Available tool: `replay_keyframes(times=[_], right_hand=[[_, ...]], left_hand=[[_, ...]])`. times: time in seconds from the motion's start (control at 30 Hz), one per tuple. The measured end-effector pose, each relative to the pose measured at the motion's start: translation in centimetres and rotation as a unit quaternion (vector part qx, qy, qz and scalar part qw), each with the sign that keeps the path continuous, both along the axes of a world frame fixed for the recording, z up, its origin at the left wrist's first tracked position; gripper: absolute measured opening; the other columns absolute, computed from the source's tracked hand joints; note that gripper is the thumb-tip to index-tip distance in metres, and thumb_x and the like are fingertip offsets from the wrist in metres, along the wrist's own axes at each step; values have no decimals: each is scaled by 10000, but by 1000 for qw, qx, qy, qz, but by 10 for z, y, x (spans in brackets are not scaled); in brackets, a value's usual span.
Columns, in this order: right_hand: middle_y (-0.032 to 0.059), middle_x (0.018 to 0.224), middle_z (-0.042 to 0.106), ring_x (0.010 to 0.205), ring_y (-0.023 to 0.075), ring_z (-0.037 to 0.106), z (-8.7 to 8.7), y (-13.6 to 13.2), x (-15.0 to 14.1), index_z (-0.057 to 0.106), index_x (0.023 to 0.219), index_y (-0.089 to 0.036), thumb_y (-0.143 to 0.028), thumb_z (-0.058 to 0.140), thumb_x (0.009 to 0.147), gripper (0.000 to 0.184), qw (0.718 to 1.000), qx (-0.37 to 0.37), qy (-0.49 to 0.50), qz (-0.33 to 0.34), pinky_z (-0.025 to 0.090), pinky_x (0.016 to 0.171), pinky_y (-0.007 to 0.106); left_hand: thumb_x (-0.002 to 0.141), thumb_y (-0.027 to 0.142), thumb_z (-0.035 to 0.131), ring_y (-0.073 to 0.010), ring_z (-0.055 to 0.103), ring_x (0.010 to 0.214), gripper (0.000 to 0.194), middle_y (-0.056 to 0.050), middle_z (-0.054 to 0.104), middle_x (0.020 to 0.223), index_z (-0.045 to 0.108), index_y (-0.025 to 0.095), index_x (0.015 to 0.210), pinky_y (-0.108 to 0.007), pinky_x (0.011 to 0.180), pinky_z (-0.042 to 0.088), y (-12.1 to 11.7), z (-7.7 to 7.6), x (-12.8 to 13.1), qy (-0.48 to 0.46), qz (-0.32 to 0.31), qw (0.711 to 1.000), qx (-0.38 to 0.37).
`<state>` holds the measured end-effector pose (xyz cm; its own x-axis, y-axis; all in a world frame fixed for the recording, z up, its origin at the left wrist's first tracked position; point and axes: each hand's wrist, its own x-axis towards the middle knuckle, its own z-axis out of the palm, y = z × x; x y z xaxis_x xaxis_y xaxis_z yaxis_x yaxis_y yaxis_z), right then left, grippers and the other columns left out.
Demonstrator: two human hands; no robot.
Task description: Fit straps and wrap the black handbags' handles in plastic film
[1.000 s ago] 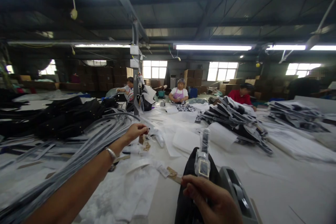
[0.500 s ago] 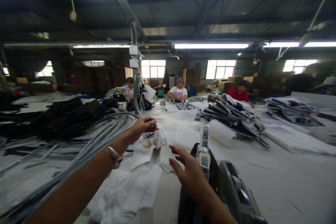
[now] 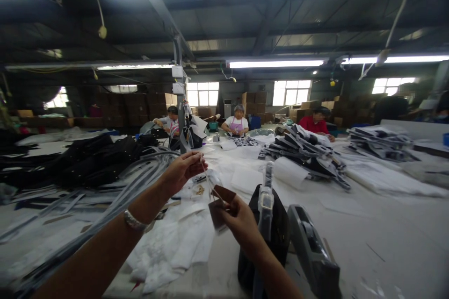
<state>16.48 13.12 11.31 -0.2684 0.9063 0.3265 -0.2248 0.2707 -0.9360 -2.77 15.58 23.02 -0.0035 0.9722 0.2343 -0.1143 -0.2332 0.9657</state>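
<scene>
My left hand [image 3: 182,170] pinches the upper end of a thin pale string [image 3: 206,176], held up over the worktable. From the string hang brown hang tags [image 3: 216,217], and my right hand [image 3: 242,218] grips them between thumb and fingers, lower and to the right. Just beyond my right forearm stands a black bag [image 3: 278,224], its strap and buckle [image 3: 266,201] wrapped in clear film. The forearm covers part of the bag. A silver bracelet [image 3: 135,219] circles my left wrist.
A grey tape dispenser [image 3: 314,252] stands right of the bag. White tissue sheets [image 3: 168,252] lie in front, grey straps [image 3: 115,210] and black pieces [image 3: 94,161] to the left. A black-and-white pile [image 3: 305,152] lies farther back. Several co-workers sit across the table, one in a pink apron [image 3: 236,127].
My right hand, open and empty before, has closed on the brown tags. The string now stretches between my hands. My left hand has shifted slightly left, and the view has tilted a little.
</scene>
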Motion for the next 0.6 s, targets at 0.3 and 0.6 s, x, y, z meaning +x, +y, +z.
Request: replay_keyframes(times=[0.3,0.6], right_hand=[[50,853,722,815,240,688,-18,-55,31,633,1208,-168,-424,771,765,530,999,-24,-27,-15,537,723,340],[132,1049,746,1018,344,675,-24,-95,37,729,1120,-175,-479,750,771,463,998,10,-46,-49,539,893,451]], left_hand=[[736,432,724,-123,500,614,293,39,559,659,684,183,886,-237,626,446,-77,-37,-10,122,71,989,44],[814,469,670,-140,521,625,327,-34,695,824,776,188,945,-233,570,394,-128,-89,-3,273,-19,961,26]])
